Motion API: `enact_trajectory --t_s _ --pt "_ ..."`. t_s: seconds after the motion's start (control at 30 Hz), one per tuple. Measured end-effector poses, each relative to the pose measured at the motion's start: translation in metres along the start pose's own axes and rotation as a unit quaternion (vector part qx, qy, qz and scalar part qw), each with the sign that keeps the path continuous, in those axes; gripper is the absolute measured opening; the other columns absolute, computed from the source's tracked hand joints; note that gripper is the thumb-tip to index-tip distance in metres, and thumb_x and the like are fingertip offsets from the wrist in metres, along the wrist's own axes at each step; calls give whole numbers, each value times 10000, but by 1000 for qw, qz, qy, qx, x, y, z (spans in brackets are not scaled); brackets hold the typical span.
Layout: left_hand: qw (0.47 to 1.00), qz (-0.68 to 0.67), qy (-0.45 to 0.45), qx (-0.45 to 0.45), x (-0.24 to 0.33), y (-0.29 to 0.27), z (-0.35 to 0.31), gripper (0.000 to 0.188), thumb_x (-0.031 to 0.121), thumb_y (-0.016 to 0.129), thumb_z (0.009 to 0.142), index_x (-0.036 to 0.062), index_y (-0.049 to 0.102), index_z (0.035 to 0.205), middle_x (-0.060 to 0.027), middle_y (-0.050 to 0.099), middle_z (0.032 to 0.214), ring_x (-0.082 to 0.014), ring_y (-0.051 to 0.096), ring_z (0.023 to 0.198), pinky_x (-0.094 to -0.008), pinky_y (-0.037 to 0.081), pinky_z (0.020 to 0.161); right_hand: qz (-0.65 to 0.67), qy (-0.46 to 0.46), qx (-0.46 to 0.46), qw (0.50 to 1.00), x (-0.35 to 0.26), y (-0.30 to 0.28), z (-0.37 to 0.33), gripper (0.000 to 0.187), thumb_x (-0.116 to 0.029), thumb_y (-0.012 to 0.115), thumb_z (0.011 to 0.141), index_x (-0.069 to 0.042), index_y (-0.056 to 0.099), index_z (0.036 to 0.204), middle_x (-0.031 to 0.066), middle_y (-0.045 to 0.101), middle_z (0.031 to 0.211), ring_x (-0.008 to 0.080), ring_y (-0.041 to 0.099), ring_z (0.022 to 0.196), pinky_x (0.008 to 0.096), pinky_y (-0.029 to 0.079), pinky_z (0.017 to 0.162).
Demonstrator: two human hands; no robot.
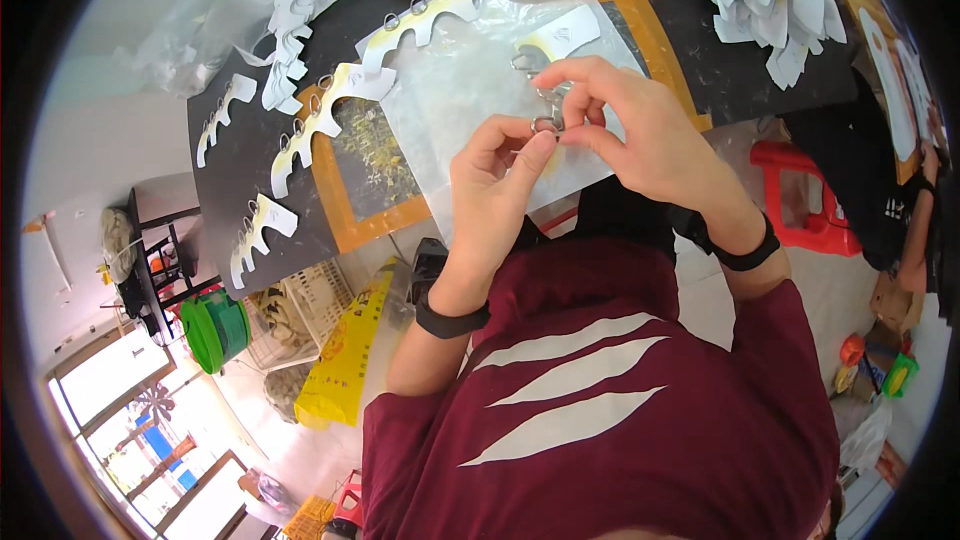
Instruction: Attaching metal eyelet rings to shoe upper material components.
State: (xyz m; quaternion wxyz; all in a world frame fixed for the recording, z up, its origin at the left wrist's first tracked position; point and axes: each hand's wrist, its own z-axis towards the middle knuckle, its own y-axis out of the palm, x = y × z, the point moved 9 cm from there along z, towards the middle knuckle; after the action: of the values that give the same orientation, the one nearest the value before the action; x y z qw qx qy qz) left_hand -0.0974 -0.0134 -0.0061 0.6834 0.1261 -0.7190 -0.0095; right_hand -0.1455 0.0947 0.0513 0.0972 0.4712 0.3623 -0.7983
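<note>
Metal ring [547, 124] pinched between left hand [495, 180] and right hand [640, 125] fingertips, both grips closed on it, above clear plastic bag [470, 90].

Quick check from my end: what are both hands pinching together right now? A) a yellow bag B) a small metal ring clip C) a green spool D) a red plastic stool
B: the left hand and right hand meet fingertip to fingertip on a small metal ring clip, held just above the clear plastic bag on the black table.
</note>
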Motion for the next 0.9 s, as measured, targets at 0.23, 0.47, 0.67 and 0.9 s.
enact_trajectory --t_s 0.23,0.47,0.67,0.9 --pt "999 -2 -30 -27 -3 3 2 145 133 608 863 10 604 939 -36 622 928 -90 545 872 -236 412 806 6 14 33 999 -1 -4 -2 430 -2 621 722 -109 514 1124 45 522 674 212 515 603 327 410 557" --pt "999 -34 -32 6 -7 -2 2 153 127 610 861 0 617 947 -37 629 911 -89 549 849 -232 426 767 -14 -14 30 999 -3 -3 -3 359 -23 605 743 -101 531 1085 29 516 690 231 498 612 324 397 577" --pt "995 -82 -51 26 -15 -4 5 142 107 621 850 -12 634 926 -34 634 855 -82 557 810 -220 436 750 -26 -49 115 992 3 0 -18 249 -33 612 758 -81 547 994 36 518 691 219 502 599 312 394 561" --pt "999 49 5 0 1 3 2 123 88 622 845 -8 627 921 -31 633 859 -82 557 788 -211 425 736 6 11 97 995 5 -5 -15 254 -45 642 757 -82 522 978 38 544 703 186 525 539 269 396 486"
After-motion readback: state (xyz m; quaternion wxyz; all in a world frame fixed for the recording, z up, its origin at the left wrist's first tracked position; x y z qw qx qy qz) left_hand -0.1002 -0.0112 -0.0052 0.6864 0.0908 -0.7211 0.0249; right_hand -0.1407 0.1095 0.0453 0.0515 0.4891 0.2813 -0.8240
